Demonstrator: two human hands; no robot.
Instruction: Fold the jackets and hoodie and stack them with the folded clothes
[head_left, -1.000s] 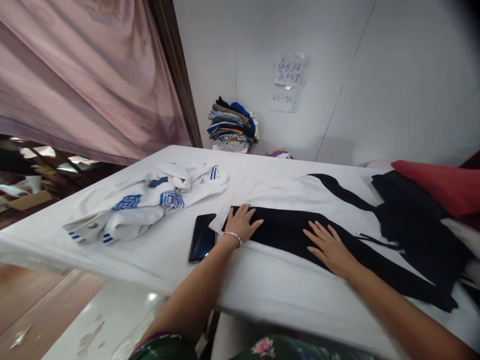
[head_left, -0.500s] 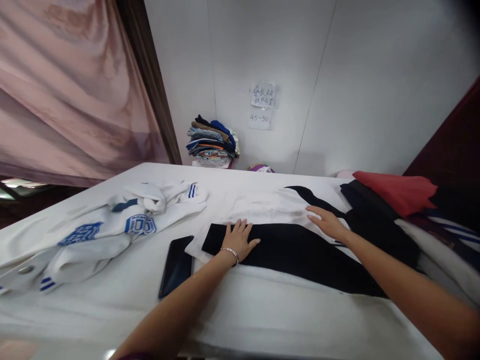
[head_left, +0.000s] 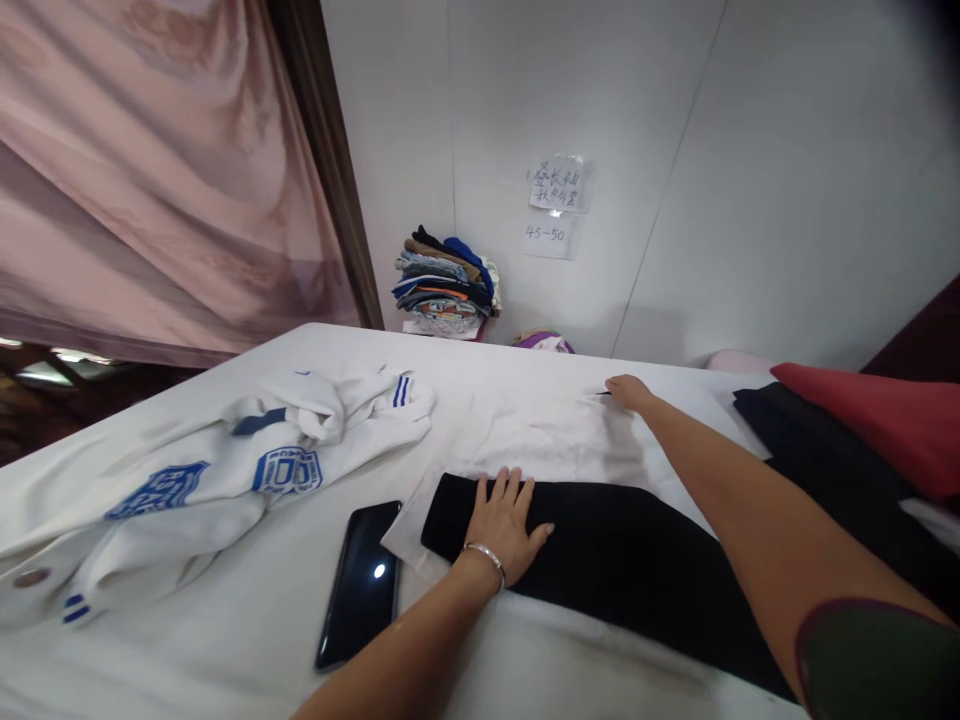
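Note:
A white garment with black sleeves (head_left: 559,440) lies spread on the white table. My left hand (head_left: 504,525), a bracelet at its wrist, rests flat with fingers apart on the near black sleeve (head_left: 637,545). At the garment's far side, my right hand (head_left: 628,392) is closed, and a small dark tip of the far sleeve shows beside its fingers. My right forearm hides the rest of that sleeve. Just left of my left forearm, a black phone (head_left: 361,580) lies beside the garment's white corner.
A crumpled white top with blue prints (head_left: 289,470) lies on the left of the table (head_left: 360,345). Red cloth (head_left: 870,420) and black cloth (head_left: 832,490) are heaped at right. Beyond the far edge stands a folded clothes stack (head_left: 446,285), below handwritten paper signs (head_left: 555,185).
My right hand has moved away from me to the far sleeve and closed on it. My left hand stays flat on the near sleeve. The view has shifted slightly.

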